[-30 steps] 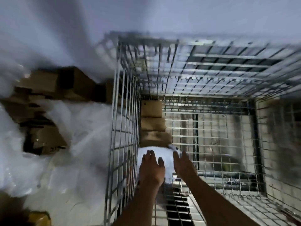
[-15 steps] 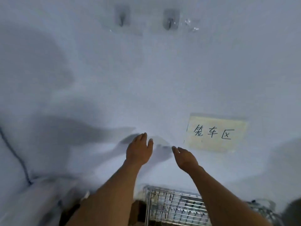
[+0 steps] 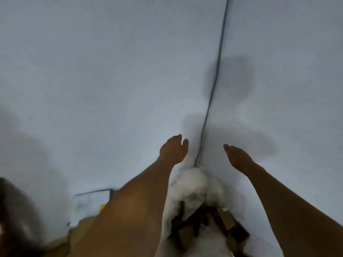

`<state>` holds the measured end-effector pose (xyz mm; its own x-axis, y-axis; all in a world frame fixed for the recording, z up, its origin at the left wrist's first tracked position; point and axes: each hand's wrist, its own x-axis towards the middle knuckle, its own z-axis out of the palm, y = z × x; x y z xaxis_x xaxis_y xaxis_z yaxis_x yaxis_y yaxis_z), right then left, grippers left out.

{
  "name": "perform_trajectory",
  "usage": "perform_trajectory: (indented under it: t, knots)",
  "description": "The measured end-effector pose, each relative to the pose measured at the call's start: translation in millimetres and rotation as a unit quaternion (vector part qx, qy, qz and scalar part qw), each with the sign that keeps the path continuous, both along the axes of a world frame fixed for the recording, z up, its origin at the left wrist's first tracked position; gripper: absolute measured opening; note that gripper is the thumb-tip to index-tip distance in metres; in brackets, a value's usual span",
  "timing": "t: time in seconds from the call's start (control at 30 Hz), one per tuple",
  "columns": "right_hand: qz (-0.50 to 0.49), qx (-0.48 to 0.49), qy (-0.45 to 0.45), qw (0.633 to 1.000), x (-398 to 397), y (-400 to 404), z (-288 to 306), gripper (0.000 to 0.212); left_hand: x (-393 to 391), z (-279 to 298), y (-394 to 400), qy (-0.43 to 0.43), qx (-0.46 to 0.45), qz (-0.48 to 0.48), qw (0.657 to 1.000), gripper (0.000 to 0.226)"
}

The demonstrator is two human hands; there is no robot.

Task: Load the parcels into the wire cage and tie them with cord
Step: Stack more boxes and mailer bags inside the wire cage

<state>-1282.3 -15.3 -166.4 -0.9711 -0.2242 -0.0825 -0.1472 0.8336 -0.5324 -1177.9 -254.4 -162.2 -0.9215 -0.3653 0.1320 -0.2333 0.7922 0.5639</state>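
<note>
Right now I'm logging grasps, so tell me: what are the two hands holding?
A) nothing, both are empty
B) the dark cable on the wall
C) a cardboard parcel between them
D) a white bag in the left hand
A: the left hand and right hand are raised with fingers relaxed, apart from the dark cable and above the white bag.

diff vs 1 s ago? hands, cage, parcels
The view swung left, off the wire cage, which is now out of frame. The left hand and right hand, which rested on a white parcel inside the cage, now hang empty before the wall above a blurred heap of boxes. Both hands stay open.
</note>
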Motion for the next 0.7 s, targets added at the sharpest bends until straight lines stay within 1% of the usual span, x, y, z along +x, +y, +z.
perform_trajectory:
  t: [0.03,0.1,0.23,0.3,0.4,0.53,0.6,0.7]
  knots:
    - [0.036,0.003,-0.015,0.999,-4,-46,-17,0.101,20,-14,-40,-0.018,0.011,0.034,0.999,0.064]
    - [0.094,0.017,-0.035,0.995,1,-133,-42,0.093,58,-40,-113,-0.046,0.038,0.102,0.993,0.065]
    - [0.205,0.027,-0.056,0.977,47,-297,-69,0.078,133,-95,-248,-0.079,0.073,0.227,0.968,0.064]
    - [0.245,0.030,-0.083,0.966,60,-368,-88,0.075,160,-122,-307,-0.094,0.085,0.274,0.953,0.065]
    - [0.278,0.021,-0.126,0.952,65,-475,-137,0.076,179,-166,-395,-0.104,0.116,0.332,0.930,0.066]
    - [0.298,0.029,-0.176,0.938,73,-576,-211,0.073,191,-243,-472,-0.128,0.169,0.386,0.898,0.069]
    - [0.296,0.029,-0.206,0.932,77,-602,-254,0.072,190,-289,-495,-0.149,0.198,0.408,0.879,0.071]
    - [0.275,0.045,-0.263,0.924,74,-624,-337,0.064,179,-359,-512,-0.154,0.289,0.437,0.838,0.071]
